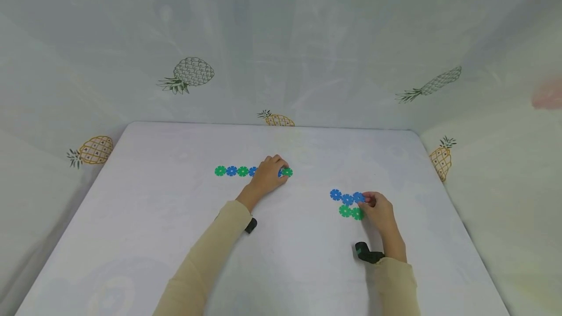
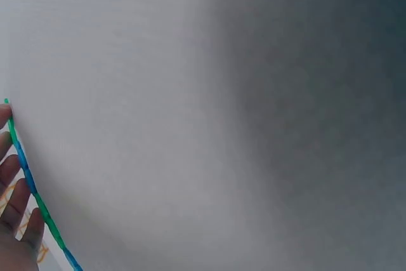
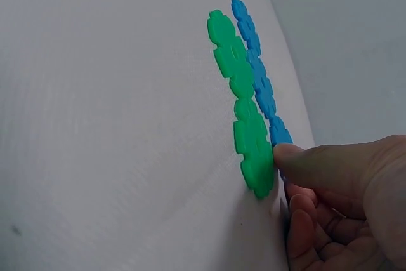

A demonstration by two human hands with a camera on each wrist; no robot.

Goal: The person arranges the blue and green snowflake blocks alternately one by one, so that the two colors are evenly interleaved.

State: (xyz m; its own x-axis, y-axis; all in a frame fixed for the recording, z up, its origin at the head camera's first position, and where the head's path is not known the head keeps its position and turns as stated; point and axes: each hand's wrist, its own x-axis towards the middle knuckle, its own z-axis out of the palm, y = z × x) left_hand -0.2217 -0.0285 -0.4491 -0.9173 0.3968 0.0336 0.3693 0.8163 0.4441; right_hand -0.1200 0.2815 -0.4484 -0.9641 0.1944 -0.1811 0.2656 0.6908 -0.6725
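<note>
A row of green and blue notched plastic discs lies across the table's middle. My left hand rests over its right part and hides some discs; a green disc shows by the fingertips. In the left wrist view, the fingers touch along the row's edge. Further right, my right hand pinches a blue disc between thumb and fingers. Other blue discs lie to its left. Two green discs lie just nearer to me, close to the thumb in the right wrist view.
The white table has its far edge against a pale cloth printed with pineapples. A black wrist camera sits on my right wrist, and another black wrist camera on my left.
</note>
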